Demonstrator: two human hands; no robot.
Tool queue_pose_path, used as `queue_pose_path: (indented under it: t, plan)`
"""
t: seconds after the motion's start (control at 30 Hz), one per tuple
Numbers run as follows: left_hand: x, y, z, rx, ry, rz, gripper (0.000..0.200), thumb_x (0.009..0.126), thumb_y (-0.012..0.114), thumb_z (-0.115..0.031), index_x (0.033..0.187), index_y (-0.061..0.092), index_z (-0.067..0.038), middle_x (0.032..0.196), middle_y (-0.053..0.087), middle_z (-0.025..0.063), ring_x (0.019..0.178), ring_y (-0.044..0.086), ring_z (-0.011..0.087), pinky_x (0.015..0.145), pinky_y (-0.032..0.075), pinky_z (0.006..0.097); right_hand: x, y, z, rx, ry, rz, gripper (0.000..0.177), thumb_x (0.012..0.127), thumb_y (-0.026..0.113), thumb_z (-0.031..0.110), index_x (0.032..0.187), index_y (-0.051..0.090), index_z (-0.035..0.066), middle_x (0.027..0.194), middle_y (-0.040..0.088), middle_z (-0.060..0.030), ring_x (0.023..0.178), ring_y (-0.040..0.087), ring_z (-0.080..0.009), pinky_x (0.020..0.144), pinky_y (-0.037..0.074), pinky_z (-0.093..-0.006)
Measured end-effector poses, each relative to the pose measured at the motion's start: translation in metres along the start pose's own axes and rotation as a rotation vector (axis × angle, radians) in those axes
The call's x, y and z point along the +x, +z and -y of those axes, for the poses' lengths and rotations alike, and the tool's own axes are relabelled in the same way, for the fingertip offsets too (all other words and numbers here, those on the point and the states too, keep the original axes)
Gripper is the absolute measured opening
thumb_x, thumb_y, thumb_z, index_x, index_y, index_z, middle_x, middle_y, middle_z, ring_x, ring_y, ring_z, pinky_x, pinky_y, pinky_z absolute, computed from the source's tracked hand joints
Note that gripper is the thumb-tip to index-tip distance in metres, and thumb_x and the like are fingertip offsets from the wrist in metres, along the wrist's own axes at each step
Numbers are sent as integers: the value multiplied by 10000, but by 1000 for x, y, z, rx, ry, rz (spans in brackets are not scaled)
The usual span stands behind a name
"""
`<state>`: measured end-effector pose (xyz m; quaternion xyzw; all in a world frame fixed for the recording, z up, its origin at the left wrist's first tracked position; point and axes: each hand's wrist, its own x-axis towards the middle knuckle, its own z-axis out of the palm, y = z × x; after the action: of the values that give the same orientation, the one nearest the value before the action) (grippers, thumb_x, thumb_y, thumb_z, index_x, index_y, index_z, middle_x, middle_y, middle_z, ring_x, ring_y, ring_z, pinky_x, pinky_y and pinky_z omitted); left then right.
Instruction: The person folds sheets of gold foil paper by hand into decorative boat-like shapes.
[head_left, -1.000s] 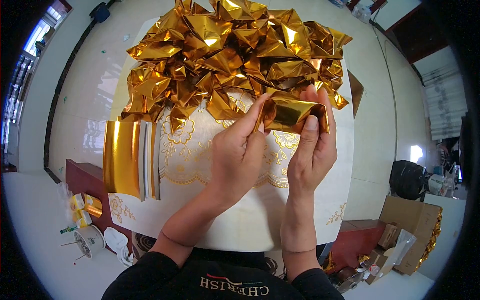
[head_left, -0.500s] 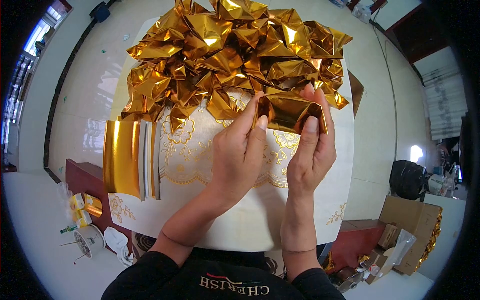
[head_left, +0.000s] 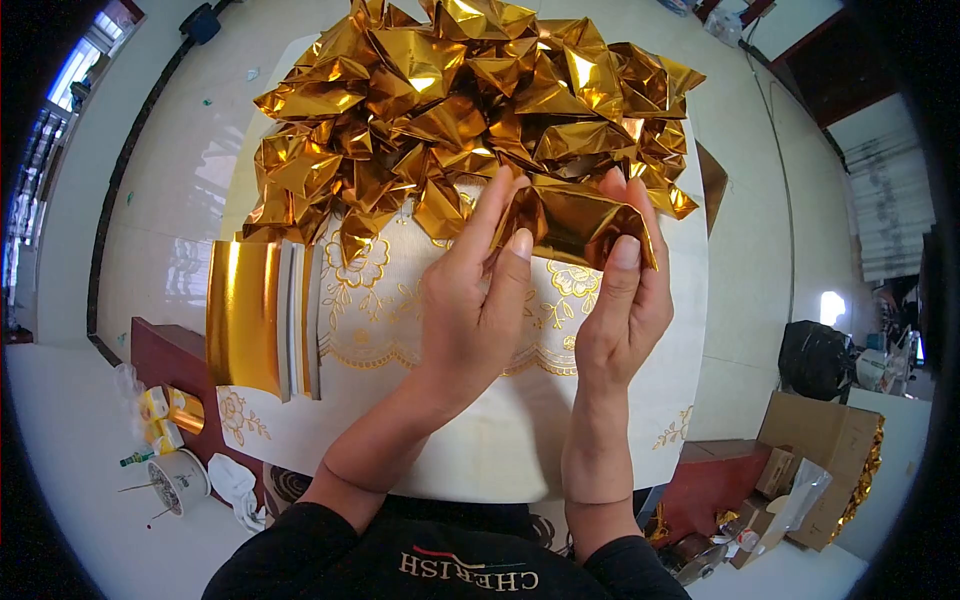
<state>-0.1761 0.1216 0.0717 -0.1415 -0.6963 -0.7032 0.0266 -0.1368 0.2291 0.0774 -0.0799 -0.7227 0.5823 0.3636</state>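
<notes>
A shiny folded gold paper ingot (head_left: pixel 575 218) is held level between both hands, above the near edge of a heap of similar folded gold paper pieces (head_left: pixel 450 115). My left hand (head_left: pixel 468 305) grips its left end, thumb on the near side and fingers reaching along the far side. The right end sits between the thumb and fingers of my right hand (head_left: pixel 622 315). Parts of the fingertips are hidden behind the foil. To the left of my hands lies a stack of flat gold foil sheets (head_left: pixel 243 315) with paler sheets beside it.
A white tablecloth (head_left: pixel 460 450) with gold flower patterns covers the table. Cardboard boxes (head_left: pixel 825 450) and a black bag (head_left: pixel 815 358) stand to the right. At lower left are a white container (head_left: pixel 180 480) and a crumpled white cloth (head_left: pixel 235 485).
My left fingers have slid a little farther up along the ingot's left end, and that end looks more spread. My right hand has barely moved.
</notes>
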Motion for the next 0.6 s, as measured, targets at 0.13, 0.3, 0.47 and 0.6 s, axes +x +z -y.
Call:
queue_pose_path:
  t: [0.13, 0.3, 0.47, 0.6]
  plan:
    - [3, -2, 5, 30, 110, 13, 467, 1021, 494, -116, 1471, 446, 1, 993, 701, 113, 707, 578, 105, 652, 478, 275, -1, 2, 1, 34, 36, -29, 435, 1079, 431, 217, 1423, 486, -44, 1394, 581, -188, 1279, 557, -246, 1060, 433, -341]
    - [1, -8, -14, 4, -54, 85, 435, 1029, 487, -125, 1450, 485, -14, 905, 643, 38, 673, 493, 53, 613, 427, 224, -3, 4, -2, -25, -62, 42, 461, 1085, 409, 228, 1443, 446, -61, 1380, 572, -186, 1224, 585, -235, 1019, 491, -355]
    - [2, -12, -18, 12, -39, 88, 418, 1030, 486, -121, 1436, 512, -26, 1017, 665, 43, 696, 470, 26, 622, 410, 195, -4, 4, 4, 10, -26, 49, 469, 1082, 411, 222, 1464, 420, -50, 1399, 561, -175, 1253, 565, -241, 1031, 480, -355]
    - [2, -10, -17, -84, 20, 10, 407, 1036, 458, -93, 1425, 510, 17, 1258, 653, 116, 965, 609, 99, 845, 476, 230, -4, 6, 1, 23, -118, 38, 507, 1069, 447, 222, 1499, 367, -33, 1442, 515, -199, 1313, 510, -248, 1048, 450, -352]
